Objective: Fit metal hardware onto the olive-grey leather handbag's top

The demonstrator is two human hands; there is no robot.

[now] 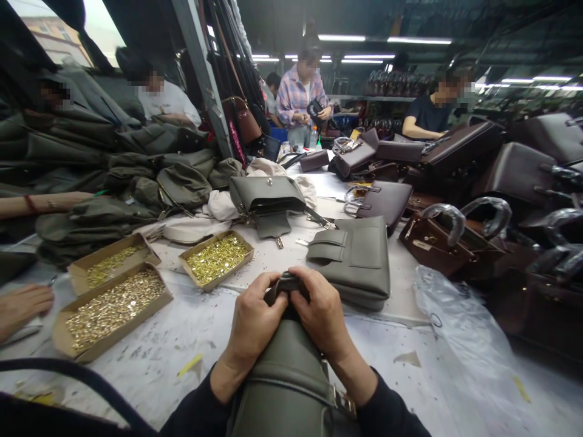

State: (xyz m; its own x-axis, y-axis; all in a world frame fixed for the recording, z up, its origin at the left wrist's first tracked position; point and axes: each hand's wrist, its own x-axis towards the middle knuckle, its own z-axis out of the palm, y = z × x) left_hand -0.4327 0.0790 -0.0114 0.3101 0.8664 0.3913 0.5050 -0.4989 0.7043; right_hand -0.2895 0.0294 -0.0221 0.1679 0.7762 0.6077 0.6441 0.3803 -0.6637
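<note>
An olive-green leather bag stands on its end against my body at the table's near edge. My left hand and my right hand both grip its top, fingers pinched on a small dark strap piece between them. Just beyond my right hand another olive bag lies flat. Three open cardboard boxes of small brass fittings sit to the left: one nearest my hands, two more further left.
A heap of olive bags fills the left; dark brown bags crowd the right. Clear plastic wrap lies at right. Another person's hand and forearm rest at far left. Several people work at the back.
</note>
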